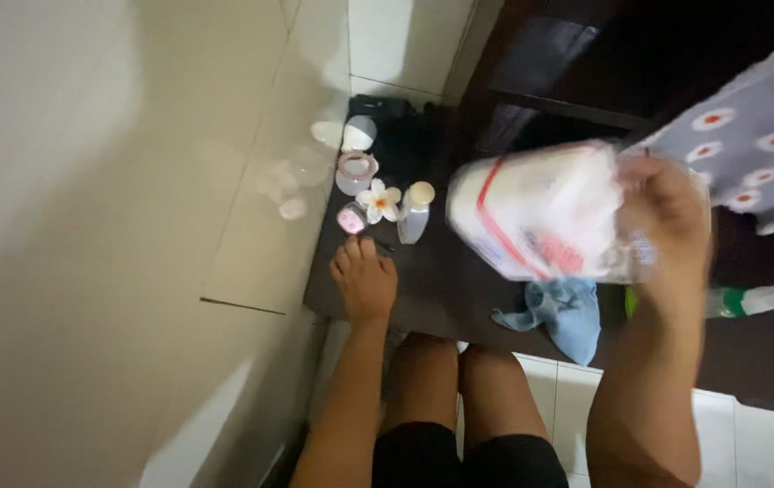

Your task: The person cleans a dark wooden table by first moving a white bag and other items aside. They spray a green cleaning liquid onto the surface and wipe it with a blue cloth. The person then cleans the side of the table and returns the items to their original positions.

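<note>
The right hand [667,217] is wrapped around one end of a clear plastic bag [540,212] with white stuff inside and red print on it, holding it up in the air over the dark table [441,289]. It's blurry, so I can't make out what's inside. The left hand [364,280] lies flat and open on the table's near left corner, holding nothing. Just past its fingertips there's a little cluster: a small pink-lidded jar [351,219], a white flower [379,201], a small bottle with a pale cap [414,212] and a clear cup [356,172]. A blue cloth [563,316] hangs off the table's front edge, under the bag.
</note>
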